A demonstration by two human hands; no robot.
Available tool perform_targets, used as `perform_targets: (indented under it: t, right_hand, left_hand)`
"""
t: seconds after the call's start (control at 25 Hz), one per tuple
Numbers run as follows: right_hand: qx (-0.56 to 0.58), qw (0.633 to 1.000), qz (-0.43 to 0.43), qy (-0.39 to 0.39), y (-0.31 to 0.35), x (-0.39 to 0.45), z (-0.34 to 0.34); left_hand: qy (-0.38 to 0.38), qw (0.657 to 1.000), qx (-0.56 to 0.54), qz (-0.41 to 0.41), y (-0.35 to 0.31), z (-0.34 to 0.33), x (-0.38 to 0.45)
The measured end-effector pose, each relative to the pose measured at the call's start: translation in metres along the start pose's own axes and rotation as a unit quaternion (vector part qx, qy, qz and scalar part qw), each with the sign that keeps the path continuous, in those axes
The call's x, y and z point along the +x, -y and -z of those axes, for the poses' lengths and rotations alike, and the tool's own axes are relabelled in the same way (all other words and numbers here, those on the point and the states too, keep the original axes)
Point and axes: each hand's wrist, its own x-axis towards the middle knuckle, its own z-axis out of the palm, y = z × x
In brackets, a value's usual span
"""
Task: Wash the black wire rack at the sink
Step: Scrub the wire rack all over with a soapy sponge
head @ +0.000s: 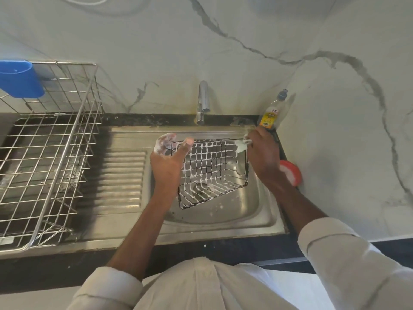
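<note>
Head camera looks down on our two hands at a steel sink, where we hold the black wire rack tilted over the basin, its far edge lifted toward the tap and its near corner dipping low into the bowl. White suds coat most of the wires, so we judge the soaping well advanced.

Our left hand grasps the rack's far left corner: the thumb lies over the top wire and the foamy fingers curl behind it. Our right hand is at the far right corner, fingers closed around a pale, sudsy scrubber pressed against the rim there. It seems we are working that last corner.

No water runs from the tap, and foam specks dot the basin floor. What remains, as far as we can judge, is finishing the scrub on the right side, rinsing every wire under the tap, and setting the rack to drain. The lather is thick in the grid joints, so rinsing will likely need some turning of the rack.

A dish soap bottle stands at the sink's back right corner, just beyond our right hand, and a red round tub sits on the counter edge behind our right wrist. To the left, a steel dish drainer rests over the ribbed draining board, with a blue holder hung on its back rail.
</note>
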Motion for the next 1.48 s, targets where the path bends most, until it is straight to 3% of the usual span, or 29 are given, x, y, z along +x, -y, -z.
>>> perform_targets:
  t: [0.08, 0.2, 0.28, 0.4, 0.52, 0.68, 0.8, 0.92, 1.0, 1.08, 1.24, 1.4, 1.48]
  right_hand:
    - [-0.001, 0.999, -0.026, 0.029, -0.004, -0.007, -0.004]
    - [-0.024, 0.978, -0.064, 0.195, -0.002, -0.046, -0.021]
    - [-0.041, 0.969, -0.076, 0.233, 0.000, -0.059, -0.026]
    - [0.011, 0.984, -0.114, 0.140, 0.008, -0.030, -0.024]
    - [-0.015, 0.991, -0.106, 0.079, 0.011, -0.002, -0.017]
    - [-0.066, 0.976, -0.105, 0.181, 0.008, -0.033, -0.027]
    - [-0.021, 0.953, -0.192, 0.234, 0.007, -0.048, -0.040]
    - [0.074, 0.941, -0.306, 0.127, 0.019, -0.024, -0.038]
    - [0.059, 0.943, -0.323, 0.050, 0.030, -0.007, -0.033]
    - [0.012, 0.960, -0.276, 0.041, 0.037, 0.001, -0.032]
    - [-0.128, 0.977, -0.121, 0.122, 0.039, -0.012, -0.042]
    - [-0.214, 0.946, 0.042, 0.241, 0.022, -0.022, -0.048]
    - [-0.202, 0.919, 0.114, 0.320, 0.012, -0.024, -0.049]
  left_hand:
    - [-0.018, 0.999, -0.020, 0.018, 0.000, 0.001, 0.003]
    - [-0.057, 0.997, -0.021, 0.040, 0.001, 0.002, 0.011]
    - [-0.066, 0.996, -0.003, 0.054, 0.005, 0.002, 0.013]
    - [-0.051, 0.996, 0.014, 0.069, 0.008, -0.002, 0.009]
    - [-0.044, 0.996, 0.016, 0.071, 0.008, -0.006, 0.007]
    - [-0.076, 0.993, 0.004, 0.086, 0.006, -0.003, 0.017]
    - [-0.098, 0.989, -0.015, 0.109, 0.006, -0.001, 0.020]
    - [-0.096, 0.984, -0.050, 0.144, 0.005, -0.005, 0.010]
    - [-0.082, 0.985, -0.032, 0.151, 0.006, -0.009, 0.003]
    - [-0.070, 0.987, -0.024, 0.145, 0.003, -0.014, -0.002]
    - [-0.041, 0.992, -0.012, 0.116, -0.006, -0.018, 0.000]
    - [-0.037, 0.994, 0.067, 0.080, 0.003, -0.017, 0.004]
    - [-0.044, 0.992, 0.085, 0.082, 0.008, -0.018, 0.004]
